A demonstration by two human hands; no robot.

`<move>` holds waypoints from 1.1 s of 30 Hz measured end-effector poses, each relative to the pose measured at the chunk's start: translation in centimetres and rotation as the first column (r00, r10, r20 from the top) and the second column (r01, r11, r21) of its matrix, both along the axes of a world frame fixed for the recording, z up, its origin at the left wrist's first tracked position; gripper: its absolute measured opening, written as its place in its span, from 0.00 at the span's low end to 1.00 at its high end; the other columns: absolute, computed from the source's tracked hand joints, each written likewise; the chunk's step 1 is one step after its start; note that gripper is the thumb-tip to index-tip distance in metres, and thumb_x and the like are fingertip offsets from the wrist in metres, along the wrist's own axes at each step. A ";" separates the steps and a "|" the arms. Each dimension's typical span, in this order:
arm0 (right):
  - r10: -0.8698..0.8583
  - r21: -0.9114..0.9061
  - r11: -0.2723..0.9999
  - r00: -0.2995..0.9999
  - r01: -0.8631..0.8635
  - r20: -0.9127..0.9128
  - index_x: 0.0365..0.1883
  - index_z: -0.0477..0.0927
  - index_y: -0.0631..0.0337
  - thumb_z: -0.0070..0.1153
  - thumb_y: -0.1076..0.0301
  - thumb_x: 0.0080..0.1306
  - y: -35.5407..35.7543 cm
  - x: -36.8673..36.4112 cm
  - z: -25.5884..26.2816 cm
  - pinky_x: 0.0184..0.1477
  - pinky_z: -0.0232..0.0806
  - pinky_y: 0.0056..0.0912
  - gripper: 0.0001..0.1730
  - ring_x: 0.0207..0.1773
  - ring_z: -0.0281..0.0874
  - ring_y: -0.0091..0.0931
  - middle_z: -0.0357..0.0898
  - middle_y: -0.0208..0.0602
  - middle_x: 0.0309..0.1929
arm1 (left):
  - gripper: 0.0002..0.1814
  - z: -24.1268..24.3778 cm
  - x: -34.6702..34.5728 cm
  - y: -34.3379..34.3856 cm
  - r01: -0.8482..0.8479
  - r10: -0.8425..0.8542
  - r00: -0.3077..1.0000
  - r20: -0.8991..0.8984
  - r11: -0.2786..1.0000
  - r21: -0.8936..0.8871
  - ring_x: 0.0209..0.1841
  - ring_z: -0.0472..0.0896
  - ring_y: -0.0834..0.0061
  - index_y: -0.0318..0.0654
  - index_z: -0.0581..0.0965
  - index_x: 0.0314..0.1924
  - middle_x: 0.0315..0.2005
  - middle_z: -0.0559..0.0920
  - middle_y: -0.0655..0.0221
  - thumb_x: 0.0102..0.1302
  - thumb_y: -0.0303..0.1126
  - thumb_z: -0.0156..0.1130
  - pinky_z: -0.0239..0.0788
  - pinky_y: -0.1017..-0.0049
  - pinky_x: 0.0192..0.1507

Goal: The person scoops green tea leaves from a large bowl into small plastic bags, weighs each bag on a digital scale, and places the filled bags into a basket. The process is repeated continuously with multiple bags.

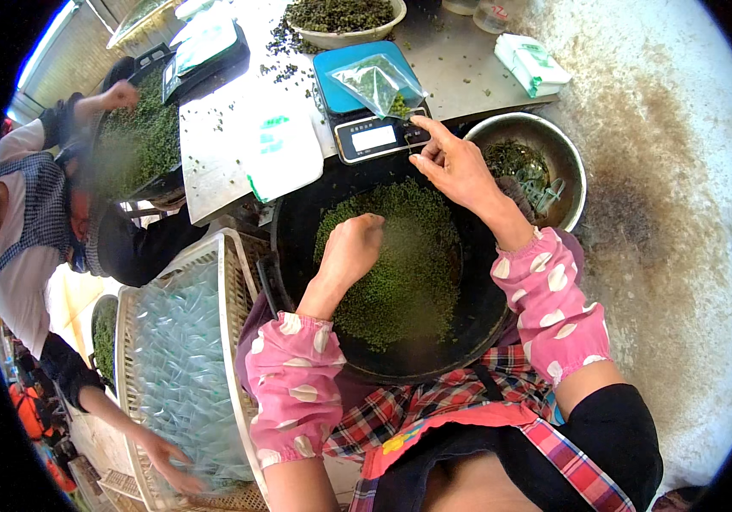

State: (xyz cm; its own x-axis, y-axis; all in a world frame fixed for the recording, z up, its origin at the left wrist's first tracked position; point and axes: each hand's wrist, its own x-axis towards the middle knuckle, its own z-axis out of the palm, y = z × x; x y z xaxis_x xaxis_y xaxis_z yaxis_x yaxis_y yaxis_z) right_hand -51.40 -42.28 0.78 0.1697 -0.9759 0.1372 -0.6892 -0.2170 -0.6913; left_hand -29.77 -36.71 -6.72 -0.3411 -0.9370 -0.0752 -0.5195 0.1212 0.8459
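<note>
My left hand (354, 246) is over a black basin (372, 368) in front of me. Its fingers are curled towards the small green berries (398, 275), which look like green peppercorns. Whether any are pinched between the fingertips is hidden. At the table's edge my right hand (452, 166) has its thumb and index finger apart, with nothing seen between them. The index fingertip is close to the corner of a clear plastic bag (375, 83) with some green berries in it. That bag lies on the blue pan of a digital scale (324, 67), whose display is lit.
A stack of printed bags (282, 153) lies left of the scale, another bag pack (532, 64) at right. Beyond stands a berry-filled bowl (346, 38). A metal bowl (574, 173) adjoins the basin. A co-worker's hand (177, 467) reaches into a crate (228, 358) of filled bags.
</note>
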 end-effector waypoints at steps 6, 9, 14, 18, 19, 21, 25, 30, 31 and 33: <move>0.031 -0.032 0.999 0.997 -0.029 0.074 0.73 0.60 0.53 0.60 0.70 0.66 -2.0 0.7 -0.5 0.30 0.70 0.26 0.38 0.23 0.75 0.22 0.78 0.34 0.26 | 0.13 0.2 -0.1 0.1 0.006 -0.008 0.999 0.038 0.999 0.038 0.42 0.84 0.54 0.31 0.82 0.47 0.39 0.84 0.48 0.63 0.26 0.58 0.75 0.63 0.47; -0.006 0.035 0.999 0.995 0.002 0.101 0.65 0.66 0.58 0.59 0.69 0.67 -3.8 1.2 -0.3 0.28 0.69 0.27 0.29 0.22 0.75 0.21 0.78 0.34 0.26 | 0.14 1.2 -0.4 0.1 0.017 -0.023 0.996 0.082 0.998 0.068 0.45 0.82 0.48 0.32 0.82 0.47 0.39 0.83 0.46 0.63 0.26 0.57 0.74 0.59 0.49; 0.004 0.169 0.983 0.917 -0.078 0.399 0.47 0.73 0.64 0.56 0.66 0.71 -4.4 1.7 -0.3 0.24 0.64 0.19 0.12 0.26 0.74 0.17 0.76 0.27 0.29 | 0.14 1.0 0.0 0.1 0.044 -0.048 0.990 0.135 0.998 0.037 0.44 0.82 0.47 0.32 0.82 0.47 0.37 0.83 0.45 0.63 0.26 0.57 0.74 0.57 0.49; 0.007 0.205 0.970 0.857 -0.132 0.516 0.47 0.73 0.63 0.53 0.65 0.73 -2.5 1.1 0.7 0.24 0.62 0.16 0.11 0.27 0.74 0.14 0.76 0.27 0.30 | 0.16 0.5 0.1 0.0 0.052 -0.056 0.990 0.132 0.998 0.034 0.45 0.82 0.47 0.33 0.80 0.50 0.38 0.83 0.45 0.62 0.25 0.56 0.74 0.57 0.49; 0.003 0.227 0.963 0.849 -0.145 0.528 0.46 0.74 0.63 0.53 0.65 0.73 -1.8 0.9 0.9 0.24 0.62 0.16 0.10 0.27 0.74 0.14 0.76 0.27 0.30 | 0.17 0.4 0.2 0.0 0.053 -0.059 0.989 0.136 0.997 0.048 0.46 0.81 0.47 0.33 0.80 0.52 0.39 0.83 0.45 0.62 0.25 0.56 0.74 0.57 0.50; -0.004 0.268 0.948 0.836 -0.172 0.549 0.46 0.74 0.62 0.53 0.65 0.73 0.1 0.8 1.2 0.24 0.62 0.15 0.10 0.27 0.74 0.14 0.77 0.27 0.30 | 0.22 0.1 0.0 0.1 -0.045 0.045 0.999 0.004 0.998 -0.039 0.47 0.82 0.49 0.35 0.75 0.58 0.47 0.81 0.45 0.61 0.22 0.56 0.75 0.59 0.50; -0.036 0.414 0.883 0.847 -0.222 0.530 0.42 0.75 0.62 0.54 0.65 0.73 3.8 0.0 -1.3 0.26 0.63 0.16 0.09 0.26 0.73 0.14 0.76 0.25 0.29 | 0.33 2.9 -1.8 0.3 -0.105 0.058 0.961 -0.270 0.981 -0.162 0.46 0.82 0.69 0.38 0.67 0.68 0.58 0.75 0.56 0.61 0.15 0.60 0.76 0.73 0.40; -0.004 0.471 0.840 0.864 -0.271 0.504 0.39 0.76 0.65 0.54 0.64 0.72 6.2 1.8 -4.2 0.25 0.64 0.22 0.10 0.24 0.71 0.15 0.76 0.27 0.26 | 0.17 0.5 -1.4 1.1 -0.003 -0.013 0.981 -0.195 0.997 -0.082 0.37 0.83 0.77 0.32 0.77 0.55 0.40 0.85 0.58 0.65 0.20 0.60 0.75 0.76 0.40; -0.021 0.472 0.842 0.859 -0.261 0.512 0.39 0.76 0.65 0.55 0.64 0.72 6.4 1.8 -4.4 0.25 0.64 0.23 0.11 0.24 0.71 0.16 0.75 0.27 0.24 | 0.15 0.9 -1.3 1.1 -0.006 -0.010 0.982 -0.186 0.997 -0.082 0.34 0.83 0.78 0.32 0.79 0.52 0.35 0.85 0.60 0.66 0.21 0.59 0.74 0.76 0.38; 0.022 0.413 0.887 0.912 -0.207 0.410 0.38 0.76 0.65 0.55 0.63 0.72 7.1 2.2 -4.7 0.26 0.64 0.27 0.12 0.24 0.72 0.19 0.75 0.31 0.22 | 0.11 1.0 -1.1 1.0 -0.015 0.002 0.986 -0.167 0.997 -0.078 0.29 0.82 0.79 0.32 0.81 0.47 0.29 0.86 0.61 0.65 0.22 0.60 0.74 0.76 0.34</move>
State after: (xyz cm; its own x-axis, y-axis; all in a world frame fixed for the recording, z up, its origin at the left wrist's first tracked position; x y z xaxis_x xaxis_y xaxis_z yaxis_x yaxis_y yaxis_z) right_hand -49.21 -35.17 -3.89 0.3082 -0.9251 -0.2219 -0.3385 0.1114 -0.9344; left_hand -30.91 -35.74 -5.73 -0.3345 -0.9407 0.0564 -0.3732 0.1872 0.9087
